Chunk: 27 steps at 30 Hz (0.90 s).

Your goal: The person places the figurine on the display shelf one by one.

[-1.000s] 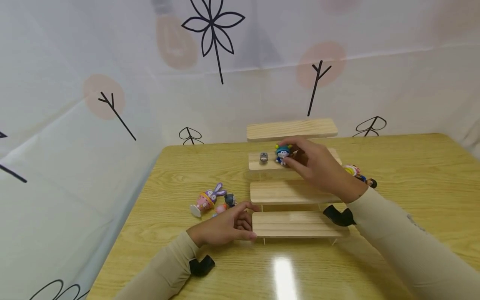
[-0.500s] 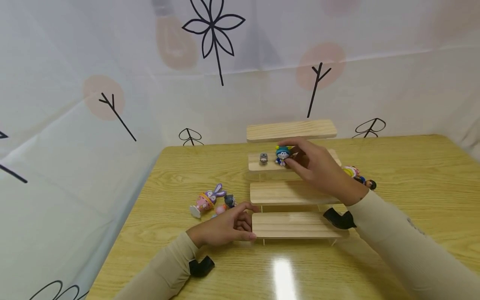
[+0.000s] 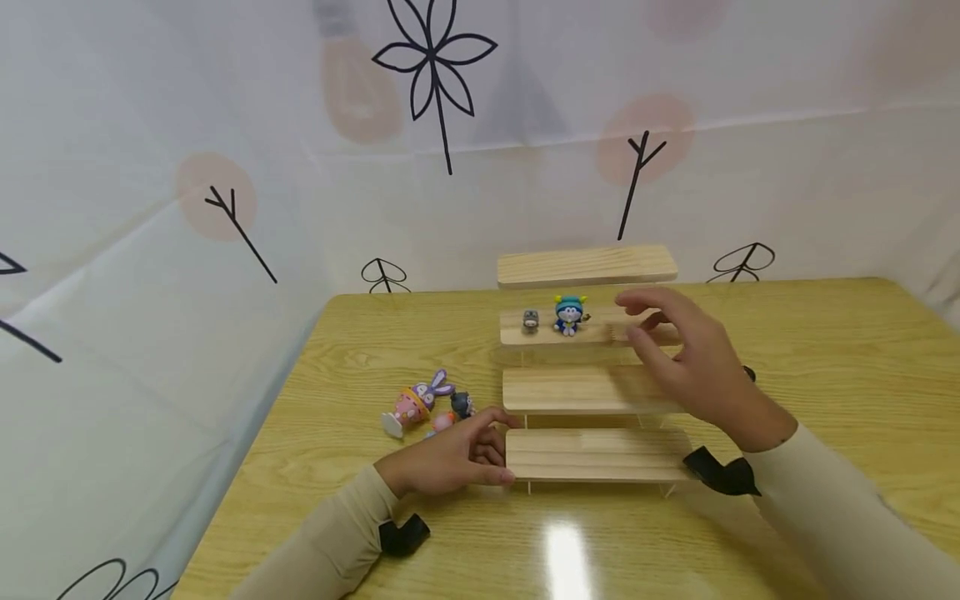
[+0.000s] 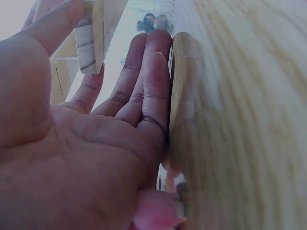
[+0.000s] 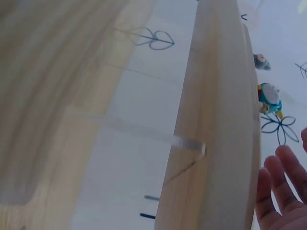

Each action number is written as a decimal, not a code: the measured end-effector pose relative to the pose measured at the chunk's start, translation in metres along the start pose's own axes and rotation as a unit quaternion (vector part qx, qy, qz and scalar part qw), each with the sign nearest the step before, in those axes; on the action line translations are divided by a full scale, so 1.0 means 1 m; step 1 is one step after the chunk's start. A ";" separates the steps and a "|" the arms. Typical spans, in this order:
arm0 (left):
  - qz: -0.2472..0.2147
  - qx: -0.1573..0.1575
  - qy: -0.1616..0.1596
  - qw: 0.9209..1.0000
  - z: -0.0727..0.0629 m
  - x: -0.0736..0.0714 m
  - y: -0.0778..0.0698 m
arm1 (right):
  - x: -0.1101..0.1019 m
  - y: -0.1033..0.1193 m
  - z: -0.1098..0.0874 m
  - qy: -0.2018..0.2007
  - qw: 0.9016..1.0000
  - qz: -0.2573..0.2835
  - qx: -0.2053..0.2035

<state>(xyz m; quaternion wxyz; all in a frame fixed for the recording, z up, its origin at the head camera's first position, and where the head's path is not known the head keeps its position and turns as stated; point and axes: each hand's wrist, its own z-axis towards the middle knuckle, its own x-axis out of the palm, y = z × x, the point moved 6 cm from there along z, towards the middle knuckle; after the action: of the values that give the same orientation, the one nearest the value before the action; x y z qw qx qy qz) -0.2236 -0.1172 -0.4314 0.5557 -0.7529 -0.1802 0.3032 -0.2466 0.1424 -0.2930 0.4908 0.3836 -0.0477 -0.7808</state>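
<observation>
A tiered wooden display stand point(image 3: 596, 454) has plank shelves on clear supports. My left hand point(image 3: 453, 454) pinches the left end of its lowest shelf point(image 4: 89, 40) between thumb and index finger, the other fingers lying along the table. On the second shelf from the top stands a figurine with a blue hat and yellow bobbles point(image 3: 569, 317). A small grey figurine point(image 3: 531, 322) is to its left. My right hand point(image 3: 693, 362) hovers just right of the blue-hatted figurine, thumb and fingers apart, with nothing in them. Both figurines point(image 5: 270, 97) also show in the right wrist view.
Left of the stand a purple-eared rabbit figurine point(image 3: 416, 404) lies on the table point(image 3: 337, 517). Near it are a dark-headed figurine point(image 3: 461, 404) and a pink one point(image 3: 443, 422), beside my left hand. A dark round piece point(image 3: 749, 373) peeks out behind my right hand.
My right hand has let go of the blue-hatted figurine and moved right, leaving it upright on the shelf. The left hand stays at the lowest shelf's end.
</observation>
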 end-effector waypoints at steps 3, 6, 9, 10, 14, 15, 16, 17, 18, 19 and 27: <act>0.003 -0.001 0.001 1.000 0.000 0.001 -0.001 | -0.011 -0.001 -0.010 -0.038 0.999 0.012 -0.024; 0.004 -0.002 0.004 1.000 0.001 0.001 -0.001 | -0.020 -0.003 -0.016 -0.066 0.997 0.019 -0.044; 0.001 -0.003 0.006 1.000 0.001 0.000 -0.002 | -0.027 -0.007 -0.021 -0.071 0.997 0.022 -0.034; -0.001 -0.002 0.007 1.000 0.001 0.000 -0.002 | -0.029 -0.009 -0.022 -0.070 0.997 0.021 -0.023; -0.001 0.002 0.012 1.000 0.000 -0.001 -0.002 | -0.037 -0.018 -0.026 -0.079 0.997 0.018 0.010; -0.002 0.003 0.013 1.000 0.000 0.000 -0.002 | -0.039 -0.020 -0.026 -0.083 0.996 0.014 0.015; -0.002 0.006 0.014 1.000 0.000 0.000 -0.003 | -0.041 -0.023 -0.027 -0.090 0.996 0.012 0.020; -0.002 0.005 0.015 1.000 0.000 0.000 -0.003 | -0.043 -0.026 -0.028 -0.096 0.995 0.011 0.025; -0.003 0.005 0.015 1.000 0.000 0.000 -0.003 | -0.045 -0.029 -0.029 -0.099 0.995 0.011 0.034; -0.004 0.004 0.014 1.000 0.000 0.000 -0.002 | -0.045 -0.033 -0.029 -0.099 0.994 0.009 0.043; 0.000 -0.001 0.006 1.000 0.002 -0.001 0.002 | -0.050 -0.063 -0.035 -0.083 0.987 -0.016 0.135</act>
<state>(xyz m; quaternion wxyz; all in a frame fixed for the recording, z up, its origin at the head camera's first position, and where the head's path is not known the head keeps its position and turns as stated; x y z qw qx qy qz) -0.2252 -0.1168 -0.4331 0.5557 -0.7555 -0.1772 0.2985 -0.2590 0.2254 -0.3185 0.4164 0.3811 -0.1865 -0.8041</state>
